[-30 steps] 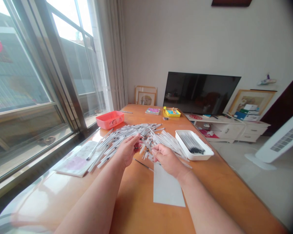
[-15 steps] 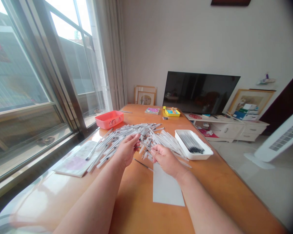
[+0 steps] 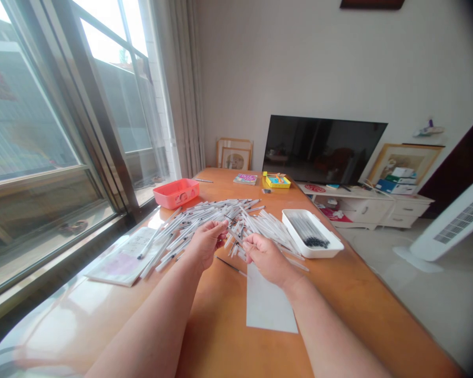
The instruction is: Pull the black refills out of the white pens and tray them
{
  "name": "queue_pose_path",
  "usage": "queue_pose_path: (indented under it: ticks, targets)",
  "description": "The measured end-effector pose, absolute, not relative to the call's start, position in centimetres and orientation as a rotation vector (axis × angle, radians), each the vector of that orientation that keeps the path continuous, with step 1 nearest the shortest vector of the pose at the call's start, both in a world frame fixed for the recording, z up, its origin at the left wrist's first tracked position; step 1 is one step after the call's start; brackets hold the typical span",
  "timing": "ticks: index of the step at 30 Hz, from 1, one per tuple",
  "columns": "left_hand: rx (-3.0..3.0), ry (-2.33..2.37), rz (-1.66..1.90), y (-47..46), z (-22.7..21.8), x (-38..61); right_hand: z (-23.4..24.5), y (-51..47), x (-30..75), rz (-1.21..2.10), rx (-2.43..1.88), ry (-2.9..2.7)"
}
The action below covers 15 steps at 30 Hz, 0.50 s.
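Note:
My right hand (image 3: 265, 255) is closed in a pinch round the lower end of a slim, clear-white pen (image 3: 235, 235), which slants up to the left. At its other end, the fingertips of my left hand (image 3: 208, 242) are pinched together; the exact part between them is hard to make out. Beneath and beyond both hands spreads a heap of white pens (image 3: 197, 216), some with black ends. A thin dark pen refill (image 3: 229, 265) lies on the table below the hands. Under my right wrist is a blank white sheet (image 3: 268, 307).
A white tray (image 3: 337, 247) of black-tipped pens stands to the right, a red plastic box (image 3: 167, 199) at the left. A booklet (image 3: 114, 268) lies by the window. Farther back on the wooden table (image 3: 216, 336) are a colourful booklet (image 3: 245, 179) and a yellow box (image 3: 279, 184).
My left hand has shifted slightly down, its fingertips drawn together near the pen's upper end. My right hand stays nearly where it was.

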<state>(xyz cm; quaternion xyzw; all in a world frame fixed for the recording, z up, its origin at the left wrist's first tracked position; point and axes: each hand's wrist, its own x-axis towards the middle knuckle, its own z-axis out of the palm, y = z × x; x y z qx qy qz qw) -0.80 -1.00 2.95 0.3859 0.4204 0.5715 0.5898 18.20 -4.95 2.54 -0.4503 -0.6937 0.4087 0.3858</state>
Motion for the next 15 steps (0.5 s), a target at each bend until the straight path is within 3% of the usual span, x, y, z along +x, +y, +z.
queue_pose_path:
  ticks: [9,15]
  targets:
    - [0.9,0.755,1.22,-0.9,3.34,-1.28,2.3,-4.83,18.46,1.114,-1.069,-1.717]
    - [0.832,0.861,1.277,-1.06,3.22,-0.82,2.6,-5.05,18.3,1.119,-1.107,-1.689]
